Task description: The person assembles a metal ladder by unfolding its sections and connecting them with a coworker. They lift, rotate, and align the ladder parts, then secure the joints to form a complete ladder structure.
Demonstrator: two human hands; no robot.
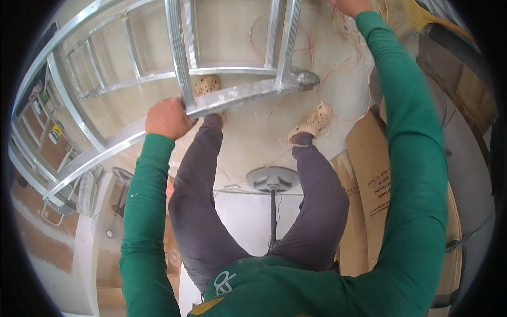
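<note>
My left hand [169, 119] is closed around the side rail of a silver metal ladder [237, 95], beside one of its rungs. The ladder slants across the left and upper part of the view, and whitish smears mark its rail. Stretched far forward, my right hand [353, 6] is cut off by the upper edge. Its fingers are mostly out of sight, so whether it grips anything cannot be told. Thin orange wire [319, 90] lies in loose loops on the floor below and beside that hand.
My feet in beige clogs [311, 121] stand on the pale floor near the ladder. A round grey base [273, 179] with a black pole is between my legs. Cardboard sheets [369, 185] lean at the right. A yellow broom head [420, 16] lies at the far right.
</note>
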